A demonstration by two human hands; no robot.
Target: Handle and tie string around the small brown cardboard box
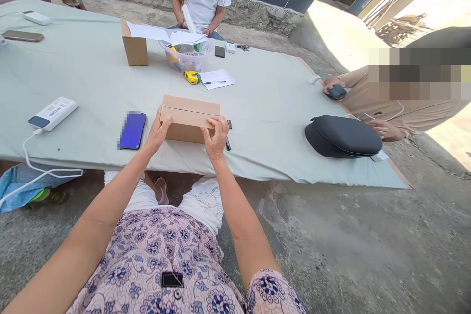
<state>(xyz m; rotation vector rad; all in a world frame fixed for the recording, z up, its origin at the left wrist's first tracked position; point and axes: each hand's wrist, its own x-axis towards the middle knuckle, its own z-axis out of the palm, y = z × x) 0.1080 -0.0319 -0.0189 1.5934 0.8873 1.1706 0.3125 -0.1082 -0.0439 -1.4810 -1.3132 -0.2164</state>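
Note:
A brown cardboard box (189, 117) with its top flaps folded down rests on the cloth-covered table in front of me. My left hand (159, 128) grips its left end, with the thumb on the top edge. At the right end, my right hand (216, 136) holds the box with its thumb and fingers on the top and front edge. Just right of that hand lies a black pen (228, 144), partly hidden. A phone with a blue screen (133, 130) lies left of the box.
Beyond the box are a yellow tape measure (192, 77), a paper (218, 79), a plastic basket (187, 57) and another box (135, 51). A power bank (53, 114) lies left, a black case (343, 136) right. Two people sit at the far and right edges.

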